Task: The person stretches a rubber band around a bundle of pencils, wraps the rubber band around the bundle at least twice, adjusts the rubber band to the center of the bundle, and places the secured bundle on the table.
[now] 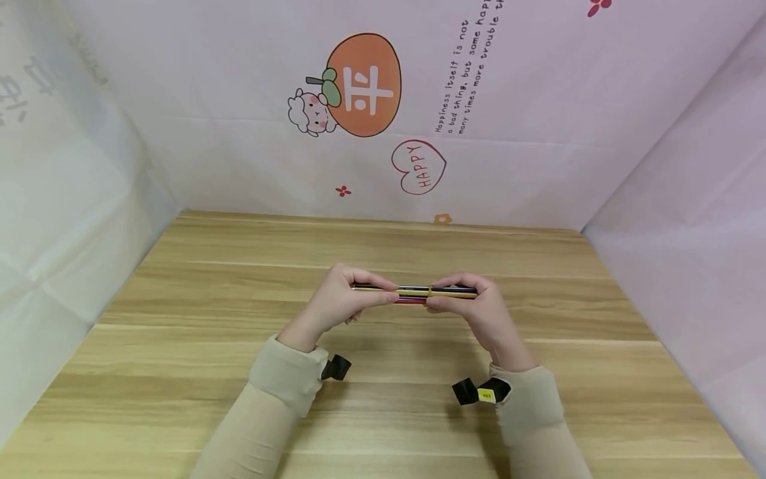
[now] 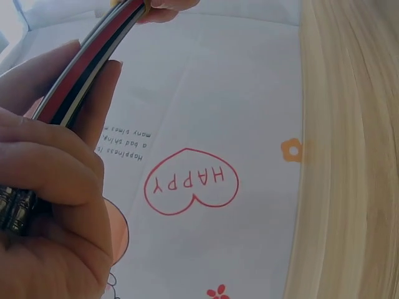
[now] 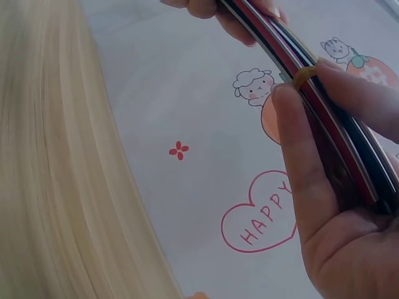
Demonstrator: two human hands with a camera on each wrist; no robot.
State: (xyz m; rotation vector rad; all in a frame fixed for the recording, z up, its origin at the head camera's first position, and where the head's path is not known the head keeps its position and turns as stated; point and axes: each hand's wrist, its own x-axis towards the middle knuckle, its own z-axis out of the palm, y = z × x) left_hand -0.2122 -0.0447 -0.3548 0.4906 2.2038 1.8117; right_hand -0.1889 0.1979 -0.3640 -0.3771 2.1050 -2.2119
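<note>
A bundle of slim pencils [image 1: 413,293], striped in black, red, yellow and silver, lies level between both hands above the table. Around its middle runs a yellow rubber band [image 3: 304,76]. The left hand [image 1: 335,299] grips the bundle's left part; in the left wrist view its curled fingers cover much of the bundle [image 2: 93,59], and dark ends show below them. The right hand [image 1: 487,316] holds the right part, its thumb and fingertips [image 3: 287,96] right at the band. The palms and fingers hide parts of the pencils.
The wood-grain table [image 1: 383,412] extends around both forearms. A white printed cloth [image 1: 239,153] stands as a wall behind it, with more cloth at both sides. Small black devices [image 1: 338,367] are strapped at the wrists over beige sleeves.
</note>
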